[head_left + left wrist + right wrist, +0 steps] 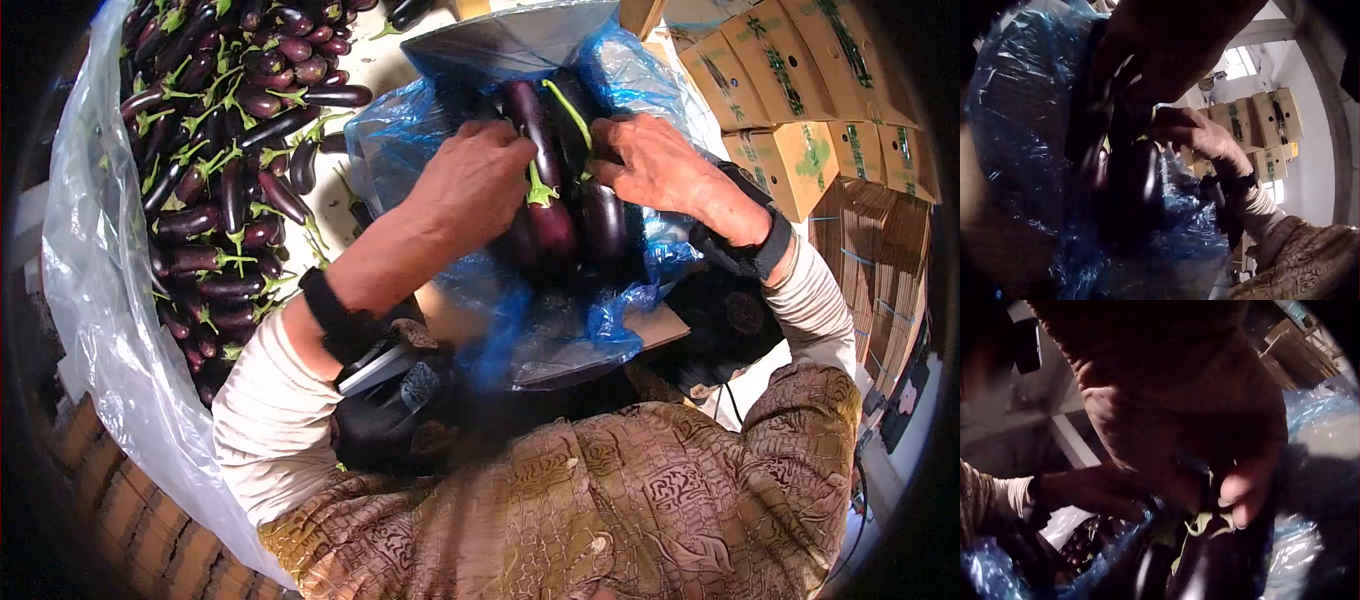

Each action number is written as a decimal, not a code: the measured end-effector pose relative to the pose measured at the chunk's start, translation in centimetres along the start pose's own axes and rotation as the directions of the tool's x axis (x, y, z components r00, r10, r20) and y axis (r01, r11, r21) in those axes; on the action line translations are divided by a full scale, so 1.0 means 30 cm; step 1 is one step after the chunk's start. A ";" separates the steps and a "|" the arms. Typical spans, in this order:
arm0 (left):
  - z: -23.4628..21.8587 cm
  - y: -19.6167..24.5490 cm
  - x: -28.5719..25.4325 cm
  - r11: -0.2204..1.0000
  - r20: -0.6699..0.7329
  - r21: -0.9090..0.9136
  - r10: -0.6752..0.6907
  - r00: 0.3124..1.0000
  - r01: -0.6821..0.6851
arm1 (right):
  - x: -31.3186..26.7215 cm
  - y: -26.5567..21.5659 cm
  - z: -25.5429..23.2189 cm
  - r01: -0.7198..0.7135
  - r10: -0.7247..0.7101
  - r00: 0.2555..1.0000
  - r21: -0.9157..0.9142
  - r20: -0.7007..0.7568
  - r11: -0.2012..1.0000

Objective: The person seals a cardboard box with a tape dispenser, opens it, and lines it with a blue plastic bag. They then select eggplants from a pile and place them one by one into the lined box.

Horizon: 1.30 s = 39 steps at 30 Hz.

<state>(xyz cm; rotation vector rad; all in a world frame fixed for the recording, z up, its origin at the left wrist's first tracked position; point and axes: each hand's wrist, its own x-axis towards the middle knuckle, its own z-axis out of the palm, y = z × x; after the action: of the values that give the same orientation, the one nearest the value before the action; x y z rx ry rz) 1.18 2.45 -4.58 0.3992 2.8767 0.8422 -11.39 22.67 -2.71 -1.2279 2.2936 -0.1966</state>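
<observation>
Several dark purple eggplants [548, 225] with green stems lie side by side in an open cardboard box [665, 328] lined with blue plastic film [615, 330]. My left hand [470, 170], fingers curled, grips an eggplant at the left of the row; its fingertips are hidden in the head view. At the right of the row my right hand [655, 165] pinches an eggplant [604, 225] near its stem. In the right wrist view its fingertips [1240, 487] are at the green cap [1207, 525]. A long curved green stem [568, 112] shows between the two hands.
A large heap of eggplants [235, 190] covers the left side of the pale table, bordered by clear plastic sheeting [100, 270]. Cardboard cartons [780, 60] are stacked at the right, with flattened cardboard [865, 270] below. A loose eggplant [405, 15] lies behind the box.
</observation>
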 end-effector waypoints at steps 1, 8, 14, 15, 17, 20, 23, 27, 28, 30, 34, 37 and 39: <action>0.020 0.002 0.007 1.000 0.000 -0.002 -0.001 1.000 0.001 | -0.007 0.012 -0.011 0.000 0.000 1.000 0.000 0.002 1.000; 0.068 0.052 0.023 0.994 -0.135 0.110 -0.010 0.991 0.025 | 0.010 0.024 0.051 0.000 0.012 0.999 0.337 -0.033 0.941; 0.133 0.043 0.055 0.999 -0.208 0.034 0.025 0.978 -0.019 | 0.028 -0.026 0.105 0.078 -0.068 0.986 0.058 -0.152 0.995; 0.106 0.027 0.059 1.000 -0.203 0.000 0.008 0.979 -0.008 | 0.034 -0.024 0.104 0.074 -0.064 0.986 0.057 -0.154 0.996; 0.092 -0.005 0.049 0.999 -0.190 -0.048 -0.016 0.982 0.007 | 0.049 -0.034 0.113 0.016 -0.011 0.998 0.078 -0.060 0.997; 0.083 -0.087 0.031 0.996 -0.336 0.044 -0.062 0.940 0.081 | 0.089 -0.013 0.115 -0.012 0.023 0.997 0.140 -0.079 0.990; 0.115 -0.066 -0.004 0.979 -0.182 0.149 -0.114 0.977 0.142 | 0.087 -0.031 0.139 0.012 -0.001 0.996 0.123 -0.086 0.992; 0.198 -0.063 -0.002 0.949 -0.146 0.306 -0.032 0.989 0.076 | 0.077 -0.036 0.149 -0.011 0.016 0.999 0.122 -0.039 0.993; 0.211 -0.068 -0.002 0.949 -0.144 0.303 -0.040 0.989 0.083 | 0.068 -0.035 0.167 0.028 -0.017 0.994 0.112 -0.104 0.993; 0.213 -0.079 0.002 0.950 -0.171 0.297 -0.045 0.984 0.095 | 0.063 -0.042 0.152 0.060 -0.044 0.990 0.115 -0.132 0.992; 0.209 -0.087 -0.013 0.935 -0.177 0.343 -0.034 0.984 0.094 | 0.063 -0.034 0.178 0.092 -0.061 0.983 0.176 -0.175 0.980; 0.197 -0.078 -0.012 0.948 -0.254 0.303 -0.018 0.967 0.097 | 0.067 -0.037 0.169 0.051 -0.012 0.970 0.151 -0.245 0.987; 0.133 -0.069 -0.008 0.966 -0.276 0.224 -0.061 0.959 0.126 | 0.048 -0.038 0.105 0.019 -0.006 0.997 0.162 -0.078 0.987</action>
<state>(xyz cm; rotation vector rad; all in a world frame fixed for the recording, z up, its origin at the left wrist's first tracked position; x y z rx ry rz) 1.69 2.75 -9.03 0.1781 3.2323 0.5717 -9.58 21.19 -5.54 -1.1697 2.2850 -0.4344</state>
